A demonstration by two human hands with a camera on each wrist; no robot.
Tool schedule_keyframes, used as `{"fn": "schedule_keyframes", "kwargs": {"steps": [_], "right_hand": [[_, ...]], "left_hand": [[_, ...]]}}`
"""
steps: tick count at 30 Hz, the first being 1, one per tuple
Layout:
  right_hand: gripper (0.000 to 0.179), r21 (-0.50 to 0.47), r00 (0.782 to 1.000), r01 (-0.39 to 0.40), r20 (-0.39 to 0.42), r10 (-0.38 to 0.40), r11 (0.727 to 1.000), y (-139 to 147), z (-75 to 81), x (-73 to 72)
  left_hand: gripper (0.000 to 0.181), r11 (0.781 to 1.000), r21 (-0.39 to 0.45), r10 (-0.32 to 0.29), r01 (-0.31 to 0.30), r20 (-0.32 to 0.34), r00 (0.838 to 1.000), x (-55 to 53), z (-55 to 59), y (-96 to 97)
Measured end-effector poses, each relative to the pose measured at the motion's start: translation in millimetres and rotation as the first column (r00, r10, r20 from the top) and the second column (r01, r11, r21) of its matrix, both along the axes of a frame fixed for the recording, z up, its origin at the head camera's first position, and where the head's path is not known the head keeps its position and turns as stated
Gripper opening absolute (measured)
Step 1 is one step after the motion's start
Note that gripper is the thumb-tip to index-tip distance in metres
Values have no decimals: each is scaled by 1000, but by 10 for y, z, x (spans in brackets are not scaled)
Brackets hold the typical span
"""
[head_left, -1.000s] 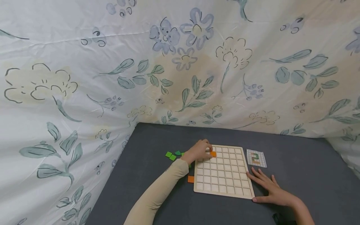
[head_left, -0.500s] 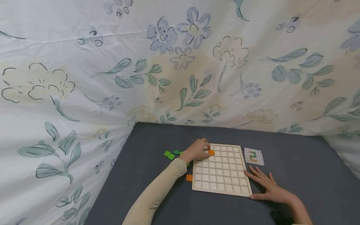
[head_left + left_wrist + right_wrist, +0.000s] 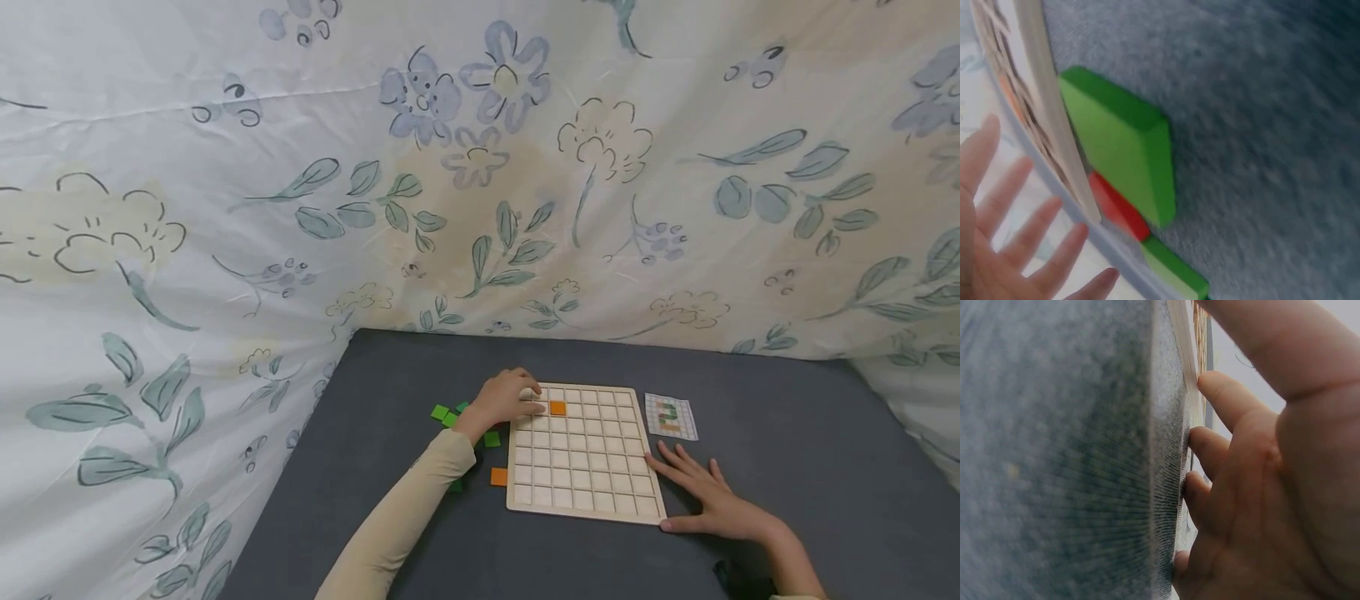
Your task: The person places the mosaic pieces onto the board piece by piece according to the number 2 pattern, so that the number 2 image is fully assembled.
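A pale curtain (image 3: pixel 150 333) printed with blue flowers and green leaves hangs on the left and along the back of the dark bench (image 3: pixel 337 442). On the left part of the bench lie several green tiles (image 3: pixel 440 412), some partly hidden by a pale sleeve (image 3: pixel 405 512). The wrist view on that side shows a thick green piece (image 3: pixel 1113 140) just beside the board's edge, with a red piece (image 3: pixel 1121 206) and another green block (image 3: pixel 1175 269) past it.

The left hand (image 3: pixel 501 398) reaches over the board's far left corner, its fingers straight and spread; whether the fingertips touch the wood I cannot tell. Nearer the person, a loose orange tile (image 3: pixel 498 477) lies on the bench just beside the board's left edge.

The wooden board (image 3: pixel 600 479), divided into square cells, lies flat, with one orange square (image 3: pixel 557 408) in the second row from the far side, just right of the left hand. Right of the board is a small card (image 3: pixel 671 417) printed with a coloured grid pattern. The right hand (image 3: pixel 708 500) rests with fingers spread, thumb at the board's near right corner and a finger at its right edge. A dark object (image 3: pixel 731 577) sits near the right wrist.
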State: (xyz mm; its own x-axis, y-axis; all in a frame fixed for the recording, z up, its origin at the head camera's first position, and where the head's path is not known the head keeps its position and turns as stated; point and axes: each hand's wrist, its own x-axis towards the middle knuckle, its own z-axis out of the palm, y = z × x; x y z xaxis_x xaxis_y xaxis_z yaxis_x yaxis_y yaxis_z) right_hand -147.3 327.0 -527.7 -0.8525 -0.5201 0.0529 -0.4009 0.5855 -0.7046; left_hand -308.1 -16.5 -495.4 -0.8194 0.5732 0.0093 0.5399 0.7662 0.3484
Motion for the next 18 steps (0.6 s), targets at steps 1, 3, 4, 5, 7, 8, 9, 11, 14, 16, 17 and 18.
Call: {"fn": "schedule_keyframes", "kwargs": {"steps": [1, 3, 4, 5, 7, 8, 9, 11, 14, 16, 17, 18], "right_hand": [[80, 1, 1000, 1, 1, -1, 1000, -3, 3, 0], [80, -3, 1000, 2, 7, -1, 1000, -6, 5, -2], [80, -2, 1000, 2, 10, -2, 1000, -8, 7, -2], [80, -1, 1000, 4, 14, -4, 1000, -10, 9, -2], [80, 1, 1000, 9, 25, -9, 1000, -14, 8, -7], [80, 2, 999, 11, 31, -11, 1000, -15, 7, -9], [80, 3, 999, 12, 35, -13, 1000, -16, 6, -12], [80, 6, 999, 17, 42, -17, 1000, -15, 2, -16], [80, 3, 999, 21, 42, -21, 1000, -10, -5, -12], [80, -2, 999, 20, 43, -20, 1000, -6, -13, -6], [80, -5, 999, 19, 44, -18, 1000, -3, -18, -3], [80, -7, 999, 16, 43, -16, 1000, -2, -22, -1]], "left_hand": [[35, 1000, 1, 3, -3, 2, 1000, 2, 17, -24], [35, 1000, 5, 8, -8, 0, 1000, 10, 44, -70], [34, 1000, 10, 8, -8, -5, 1000, 12, 57, -93], [34, 1000, 18, 10, -10, -8, 1000, 18, 71, -115], [33, 999, 36, 13, -12, -8, 1000, 25, 91, -161], [33, 999, 42, 14, -13, -8, 1000, 29, 97, -182], [33, 999, 48, 15, -14, -8, 1000, 31, 100, -203], [33, 998, 59, 15, -15, -3, 1000, 39, 112, -243], [33, 997, 75, 18, -18, 2, 1000, 48, 114, -304], [32, 997, 80, 25, -25, 5, 1000, 51, 107, -347], [32, 996, 83, 29, -30, 8, 1000, 53, 103, -369], [32, 996, 82, 33, -34, 7, 999, 50, 95, -391]]}}
